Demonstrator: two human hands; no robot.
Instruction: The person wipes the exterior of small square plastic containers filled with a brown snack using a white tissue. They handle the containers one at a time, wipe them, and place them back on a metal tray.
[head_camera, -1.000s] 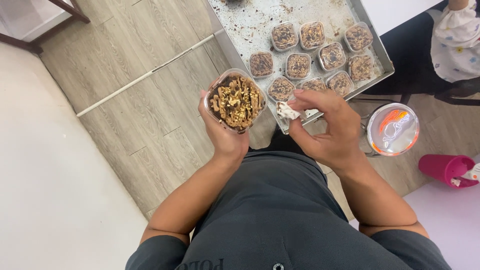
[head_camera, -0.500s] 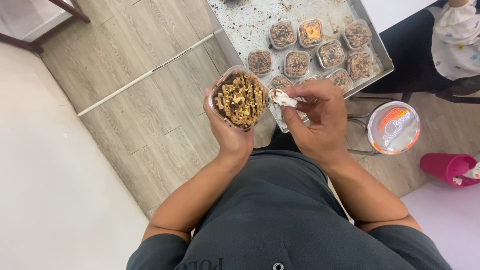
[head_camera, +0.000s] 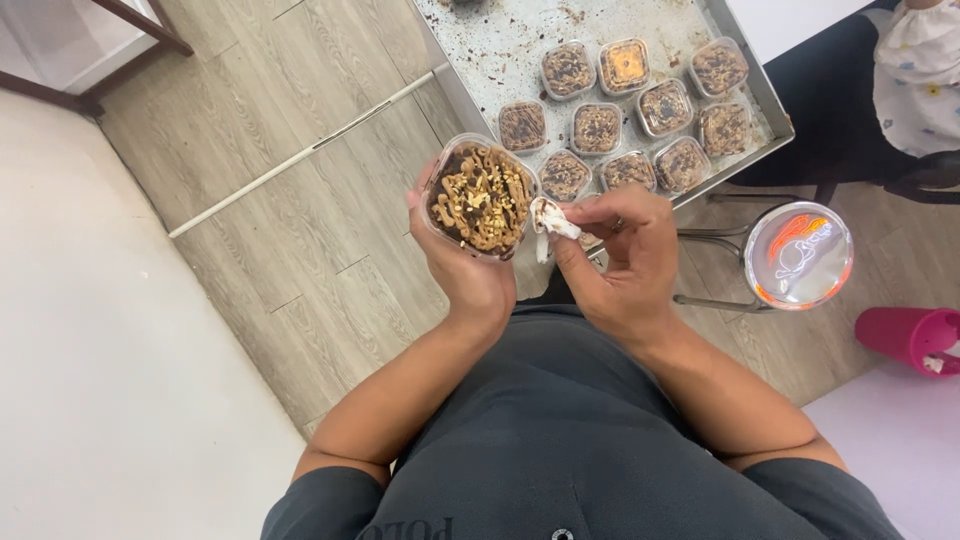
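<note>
My left hand holds a small clear plastic cup filled with a dark dessert topped with brown drizzle and chopped nuts. It is tilted toward me. My right hand pinches a crumpled white tissue against the cup's right rim. Both hands are above my lap, just in front of the near edge of a metal tray.
The tray carries several filled clear dessert cups and scattered crumbs. A round clear lid with an orange print rests on a stool to the right. A pink cup stands at the far right. Another person's patterned clothing shows at the top right. Wood floor lies to the left.
My right hand moved left from below the tray to the cup's right rim, bringing the tissue with it. The cup has turned slightly in my left hand.
</note>
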